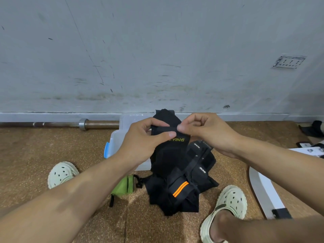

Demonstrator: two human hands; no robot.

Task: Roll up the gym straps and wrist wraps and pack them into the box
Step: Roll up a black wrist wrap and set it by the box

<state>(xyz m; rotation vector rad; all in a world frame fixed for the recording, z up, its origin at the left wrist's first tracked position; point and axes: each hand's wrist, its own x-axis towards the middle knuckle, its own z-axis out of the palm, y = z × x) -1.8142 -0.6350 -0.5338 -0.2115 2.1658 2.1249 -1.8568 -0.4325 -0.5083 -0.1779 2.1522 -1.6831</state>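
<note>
Both of your hands were raised over the pile: your left hand [140, 137] pinched the black wrap [168, 148] between thumb and fingers, and your right hand [201, 130] pinched its folded top edge just beside the left thumb. That wrap hung limp below your grip, so you could judge it soft, light and prone to unrolling; you would best hold it at the edge and keep tension. Below your hands, the remaining straps [182, 185] lay heaped on the floor between your shoes, touching the clear box [121, 137], which sat behind them near the wall
</note>
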